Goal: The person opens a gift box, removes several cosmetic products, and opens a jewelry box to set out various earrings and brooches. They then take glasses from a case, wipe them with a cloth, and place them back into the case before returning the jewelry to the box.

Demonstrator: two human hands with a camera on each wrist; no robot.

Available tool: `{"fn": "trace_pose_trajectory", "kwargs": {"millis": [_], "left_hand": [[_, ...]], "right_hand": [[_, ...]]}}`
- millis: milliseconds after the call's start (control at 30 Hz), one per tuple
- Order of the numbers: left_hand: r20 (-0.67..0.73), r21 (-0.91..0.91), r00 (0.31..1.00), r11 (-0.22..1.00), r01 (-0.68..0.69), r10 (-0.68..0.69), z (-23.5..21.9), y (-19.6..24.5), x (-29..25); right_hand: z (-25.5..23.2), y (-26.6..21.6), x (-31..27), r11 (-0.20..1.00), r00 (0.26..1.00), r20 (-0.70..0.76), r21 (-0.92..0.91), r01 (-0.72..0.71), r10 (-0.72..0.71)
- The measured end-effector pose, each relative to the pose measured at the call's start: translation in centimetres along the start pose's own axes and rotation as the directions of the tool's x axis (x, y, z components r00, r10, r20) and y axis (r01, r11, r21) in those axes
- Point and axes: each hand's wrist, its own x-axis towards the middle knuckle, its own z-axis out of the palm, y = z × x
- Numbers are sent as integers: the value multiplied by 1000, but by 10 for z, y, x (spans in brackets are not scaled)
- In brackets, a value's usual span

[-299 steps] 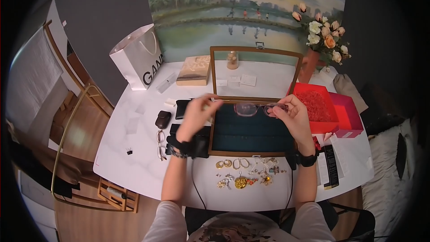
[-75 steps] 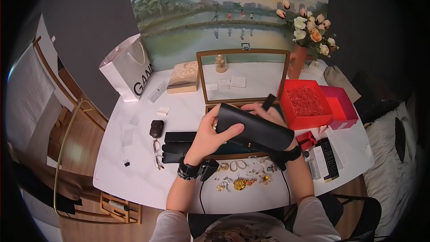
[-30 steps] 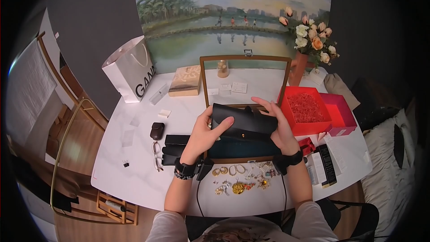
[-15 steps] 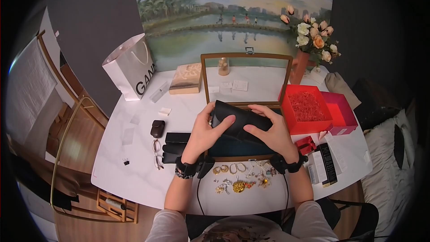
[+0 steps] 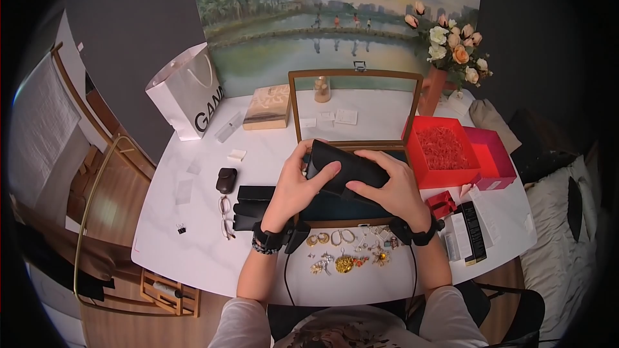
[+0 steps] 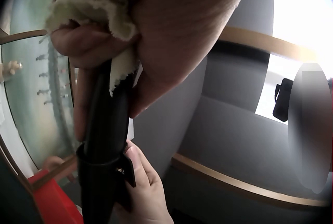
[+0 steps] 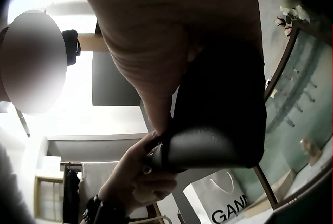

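Both hands hold a black folded case [image 5: 348, 169] above the wooden-framed display box [image 5: 351, 223], whose glass lid stands raised. My left hand [image 5: 300, 183] grips its left end, thumb on top; in the left wrist view that hand [image 6: 171, 31] also has a crumpled pale cloth [image 6: 122, 21] caught in its fingers. On the case's right side lies my right hand [image 5: 400, 190], thumb on the front and fingers over the top edge. From the right wrist the case [image 7: 218, 99] looks dark and rounded, its far side hidden.
Jewellery [image 5: 345, 264] lies in front of the box. Black cases [image 5: 253, 209], eyeglasses [image 5: 225, 219] and a small brown pouch [image 5: 226, 180] are at left. Right of the box stands a red box [image 5: 445, 154] with shredded filling; behind are a paper bag [image 5: 187, 93] and flowers [image 5: 451, 45].
Ten seconds ago the hands held pink-rimmed eyeglasses; now they hold the black case. Its strap end stuck out earlier and is now out of sight. Lately the right hand has closed around the case.
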Motion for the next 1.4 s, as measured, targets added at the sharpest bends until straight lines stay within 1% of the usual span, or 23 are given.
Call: {"fn": "trace_pose_trajectory", "kwargs": {"millis": [67,200,267,300,367,400,467,500,567,600,667,700,833,900,933,1000,1033,1100,1233,1300,1333,1400], "left_hand": [[6,-33,1000,999,20,-20,0,-1,0],[1,-43,999,998,40,-40,0,3,-1],[11,-47,997,995,83,-82,-1,5,-2],[12,-47,996,995,84,-83,-1,8,-3],[-16,-39,999,998,49,-50,0,17,-4],[-15,-38,999,998,50,-50,1,15,-3],[-31,-121,997,990,-72,69,3,11,-2],[-29,-122,997,990,-71,68,2,9,-2],[-53,-171,997,983,-73,64,2,6,-1],[-46,-175,997,982,-72,65,2,6,-1],[-75,-195,997,980,-30,16,-1,13,-3],[-101,-188,995,981,-40,21,0,19,-4],[-102,-158,995,987,-16,0,0,12,-1],[-130,-196,989,976,-91,66,3,10,0],[-128,-199,990,976,-91,66,3,12,-1],[-91,-226,996,974,-10,-11,0,18,-4],[-94,-226,995,974,-8,-14,0,17,-4],[-137,-162,989,983,-83,61,1,13,-3],[-151,-156,987,984,-84,60,1,9,-3],[-170,-93,973,981,-172,155,1,4,2],[-170,-91,973,981,-173,156,0,5,0],[-78,-343,996,939,19,-48,-3,21,-4]], "right_hand": [[1,-2,-1,1000,1000,5,-5,-19,19],[-1,-6,-1,999,999,22,-12,-30,30],[-2,-7,-1,999,999,32,-14,-35,36],[-2,-7,-1,999,999,32,-14,-36,37],[0,-8,-1,1000,1000,-25,4,-14,14],[0,-9,-1,1000,1000,-26,4,-15,15],[0,-13,-2,998,996,-64,-20,54,-55],[1,-13,-2,998,996,-65,-21,52,-53],[0,-13,-4,966,981,-11,-179,189,-194],[0,-12,-4,966,982,-15,-184,183,-189],[1,-12,-2,942,965,6,-218,257,-262],[2,-13,-2,937,959,-23,-221,271,-282],[2,-19,-4,924,955,-38,-265,275,-295],[2,-18,-5,931,956,-27,-239,277,-291],[2,-18,-5,931,957,-26,-242,275,-290],[5,-17,-6,914,941,-28,-252,319,-336],[6,-18,-6,914,941,-25,-249,321,-337],[6,-19,-6,883,930,-29,-326,337,-365],[4,-18,-4,902,935,-47,-282,325,-352],[3,-17,-2,906,936,-54,-278,320,-348],[4,-13,-3,905,936,-54,-278,321,-349],[7,-6,-3,914,925,-111,-234,330,-363]]}}
